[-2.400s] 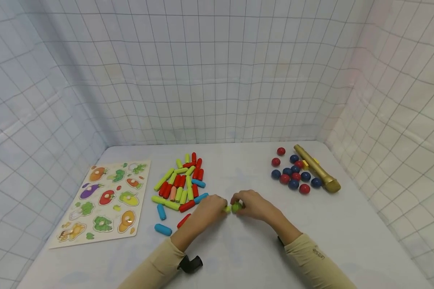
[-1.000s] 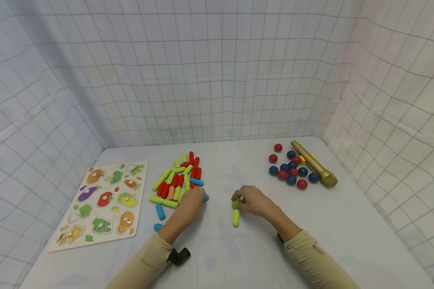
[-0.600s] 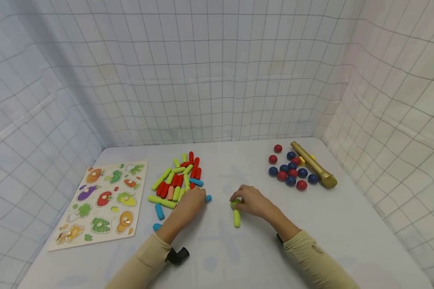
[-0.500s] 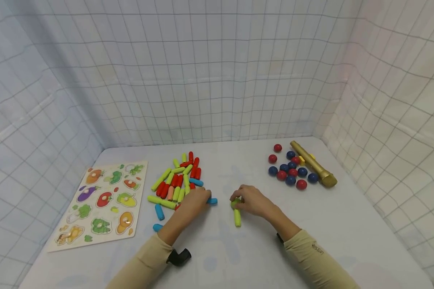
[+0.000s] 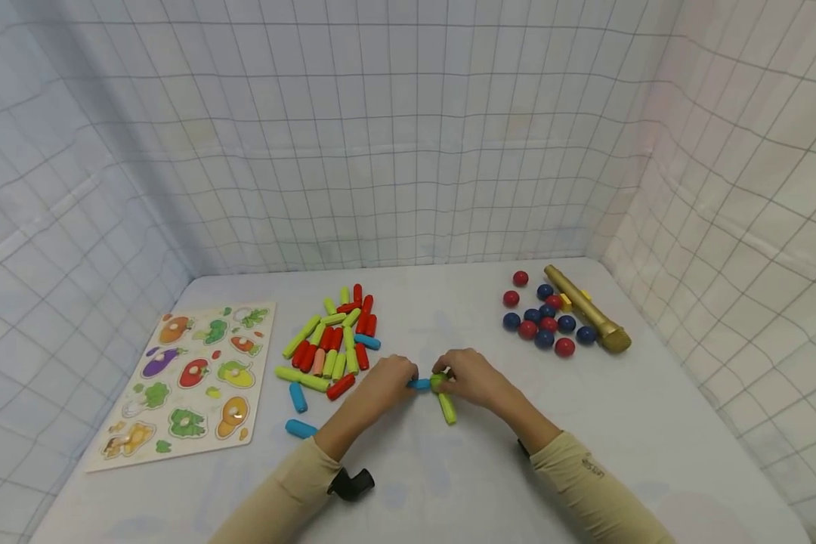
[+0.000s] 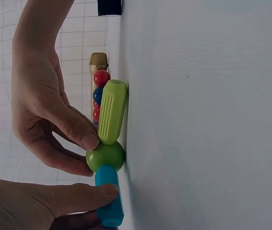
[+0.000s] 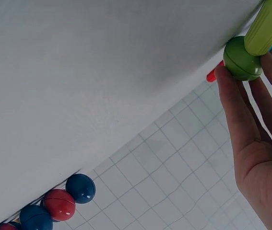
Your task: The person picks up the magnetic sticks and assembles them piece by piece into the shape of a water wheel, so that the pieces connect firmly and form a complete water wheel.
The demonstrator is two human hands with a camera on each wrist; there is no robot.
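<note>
1. Green ball: between the two hands, low over the tabletop. Resting on it or just lifted, cannot tell.
2. Right hand: grasping the green ball, thumb and fingertips round its far-from-blue side. Good placing; the face toward the left hand is left bare.
3. Left hand: pinching the blue stick, thumb along its side. The stick's near end meets the ball; how firmly it has seated is hidden.
4. Lime stick: end against the ball, running from it toward the person. No hand grips it, though the right thumb tip lies just beside the joint.
5. Step in hand, as I judge it: joining the blue stick to the ball. Best done by aiming the stick straight at the ball's centre, square to its surface, with a short, even push.
6. Right hand should do the bracing: firm enough that the ball does not roll, light enough not to nudge the lime stick.
7. Main risk, I reckon: a sideways push turns the ball and levers the lime joint loose. Staying low over the table would let it support the lime stick.
8. Sound check before letting go: ease the left pinch slightly, watch whether the blue stick holds its line.
9. Heap of sticks: left of the ball, clear of the left fingers.
</note>
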